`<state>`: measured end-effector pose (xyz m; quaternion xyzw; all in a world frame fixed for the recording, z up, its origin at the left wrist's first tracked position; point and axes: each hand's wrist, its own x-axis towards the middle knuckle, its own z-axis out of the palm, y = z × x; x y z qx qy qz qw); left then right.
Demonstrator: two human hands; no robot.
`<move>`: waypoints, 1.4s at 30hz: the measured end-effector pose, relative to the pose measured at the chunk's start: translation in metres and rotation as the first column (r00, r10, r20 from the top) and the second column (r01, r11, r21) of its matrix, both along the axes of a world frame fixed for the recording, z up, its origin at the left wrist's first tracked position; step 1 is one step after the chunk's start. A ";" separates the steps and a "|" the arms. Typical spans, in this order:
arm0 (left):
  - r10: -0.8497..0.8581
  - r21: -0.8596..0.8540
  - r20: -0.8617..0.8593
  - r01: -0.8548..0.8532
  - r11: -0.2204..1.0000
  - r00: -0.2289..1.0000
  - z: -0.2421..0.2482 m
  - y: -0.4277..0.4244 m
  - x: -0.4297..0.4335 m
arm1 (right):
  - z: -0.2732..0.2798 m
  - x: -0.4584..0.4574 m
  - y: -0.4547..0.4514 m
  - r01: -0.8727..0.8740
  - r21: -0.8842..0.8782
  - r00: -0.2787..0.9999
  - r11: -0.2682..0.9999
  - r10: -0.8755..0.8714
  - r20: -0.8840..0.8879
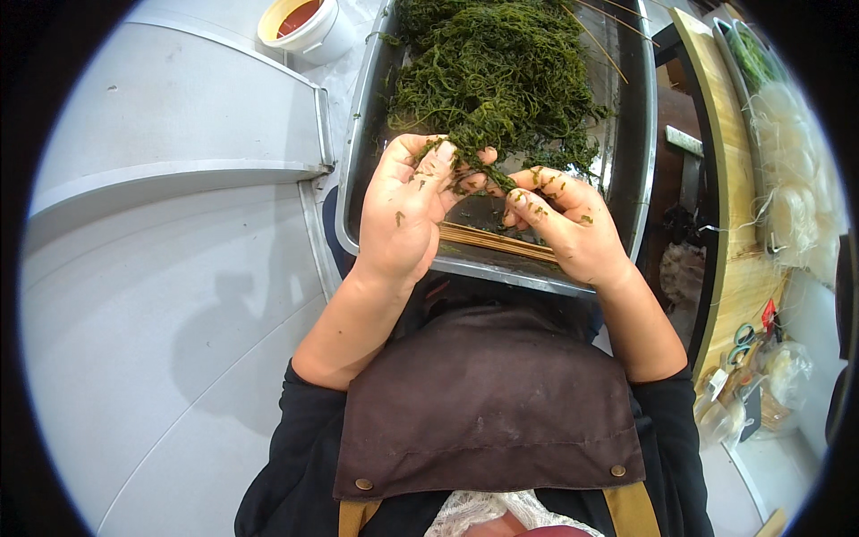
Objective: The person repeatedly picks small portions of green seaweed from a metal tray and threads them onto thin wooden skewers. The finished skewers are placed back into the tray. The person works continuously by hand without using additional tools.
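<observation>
My left hand (409, 201) pinches a clump of green seaweed strands (493, 176) between thumb and fingers. The lower end of that clump sits in the fingertips of my right hand (564, 211). Small green bits stick to the skin of both hands. Behind them, a large heap of the same seaweed-like greens (496, 74) lies in a grey metal tray (352, 168). Several thin wooden sticks (500, 241) rest side by side near the tray's front edge, partly covered by my hands.
A white bucket (325, 33) with reddish contents stands back left. On the right, a wooden table (718, 121) carries a tray of pale stringy bundles (792, 194) and scissors (743, 342). Loose thin sticks (604, 50) lean at the tray's far right. A white panel (201, 107) is at left.
</observation>
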<state>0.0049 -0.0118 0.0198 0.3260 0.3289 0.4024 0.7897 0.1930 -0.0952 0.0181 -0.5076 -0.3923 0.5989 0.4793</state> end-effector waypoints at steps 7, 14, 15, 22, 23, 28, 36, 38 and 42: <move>-0.011 -0.061 0.055 0.014 0.998 0.998 0.003 0.001 -0.001 | -0.010 0.005 0.001 0.042 -0.061 0.990 0.997 -0.049 -0.130; 0.016 0.115 -0.158 0.002 0.993 0.987 -0.008 -0.001 0.003 | 0.003 0.004 0.002 -0.020 -0.054 1.000 0.998 0.019 -0.005; 0.036 0.245 -0.264 0.031 0.969 0.964 -0.009 -0.002 0.003 | 0.009 0.003 0.003 -0.041 -0.043 0.994 0.998 0.046 0.103; -0.321 0.197 -0.339 0.400 0.895 0.885 -0.002 -0.003 -0.006 | 0.035 0.037 0.033 -0.306 0.303 0.772 0.902 0.049 0.634; -0.365 0.146 -0.326 0.428 0.892 0.872 -0.001 -0.001 -0.007 | 0.035 0.041 0.035 -0.288 0.291 0.810 0.912 0.069 0.583; -0.482 -0.013 0.003 0.482 0.876 0.876 -0.002 0.005 -0.011 | 0.020 0.042 0.040 -0.305 0.042 0.911 0.951 0.279 0.302; -0.292 -0.060 0.136 0.302 0.951 0.947 -0.014 -0.002 -0.004 | -0.007 0.020 0.019 -0.153 0.168 0.950 0.974 0.098 0.295; -0.242 -0.019 0.065 0.244 0.970 0.968 -0.015 -0.005 -0.002 | -0.008 0.016 0.014 -0.129 0.202 0.949 0.971 0.062 0.309; -0.108 0.293 -0.232 0.176 0.940 0.967 -0.016 -0.010 0.000 | -0.003 0.004 0.011 -0.176 0.240 0.807 0.955 0.001 0.591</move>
